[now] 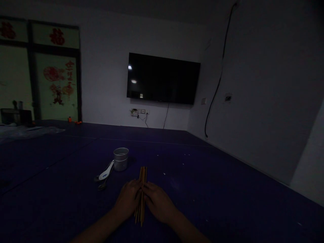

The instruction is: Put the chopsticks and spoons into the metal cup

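A bundle of several wooden chopsticks (pixel 142 175) lies on the dark blue table (pixel 202 189), pointing away from me. My left hand (pixel 128 199) presses against the bundle's left side and my right hand (pixel 158 201) against its right side, fingers curled in on the sticks. A small metal cup (pixel 120 158) stands just beyond, up and to the left. Beside the cup lie a white ceramic spoon (pixel 106 171) and a metal spoon (pixel 102 184).
The room is dim. A black television (pixel 163 78) hangs on the far white wall above a socket strip (pixel 140 111). A pot and clutter (pixel 11 116) sit at the table's far left. A window with red paper cut-outs (pixel 57 81) is at the left.
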`<action>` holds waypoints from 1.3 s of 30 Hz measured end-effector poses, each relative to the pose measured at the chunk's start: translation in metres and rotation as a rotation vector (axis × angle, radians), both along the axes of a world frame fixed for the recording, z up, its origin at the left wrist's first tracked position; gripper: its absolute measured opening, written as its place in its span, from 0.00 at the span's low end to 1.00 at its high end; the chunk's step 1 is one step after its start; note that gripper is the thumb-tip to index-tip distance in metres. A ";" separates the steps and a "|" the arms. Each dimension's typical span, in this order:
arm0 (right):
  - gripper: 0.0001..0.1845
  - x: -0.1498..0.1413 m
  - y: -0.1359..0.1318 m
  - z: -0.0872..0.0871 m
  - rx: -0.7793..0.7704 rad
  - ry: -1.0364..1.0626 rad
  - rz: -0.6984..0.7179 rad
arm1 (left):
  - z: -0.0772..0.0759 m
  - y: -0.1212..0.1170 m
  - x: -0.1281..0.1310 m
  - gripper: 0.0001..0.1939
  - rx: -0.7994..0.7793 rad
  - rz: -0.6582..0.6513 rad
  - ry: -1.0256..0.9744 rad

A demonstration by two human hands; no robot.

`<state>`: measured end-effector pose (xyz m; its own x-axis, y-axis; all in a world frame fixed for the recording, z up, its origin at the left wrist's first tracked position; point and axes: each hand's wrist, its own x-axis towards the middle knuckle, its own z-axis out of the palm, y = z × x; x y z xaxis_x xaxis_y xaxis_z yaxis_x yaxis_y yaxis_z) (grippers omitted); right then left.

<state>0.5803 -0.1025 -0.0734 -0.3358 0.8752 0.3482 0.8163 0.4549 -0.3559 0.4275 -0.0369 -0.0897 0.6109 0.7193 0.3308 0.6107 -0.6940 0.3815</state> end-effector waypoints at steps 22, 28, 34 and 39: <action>0.17 0.001 -0.002 0.000 0.008 0.003 -0.132 | 0.004 -0.006 -0.002 0.21 -0.007 -0.013 0.050; 0.17 0.001 -0.002 0.001 0.004 0.006 -0.129 | 0.010 -0.011 -0.002 0.23 -0.033 0.012 0.075; 0.21 0.001 -0.004 0.002 -0.001 -0.027 -0.098 | 0.011 -0.014 -0.001 0.24 -0.017 0.042 0.095; 0.24 0.001 -0.004 -0.003 -0.029 -0.059 -0.100 | 0.008 -0.012 0.002 0.24 0.007 0.084 0.125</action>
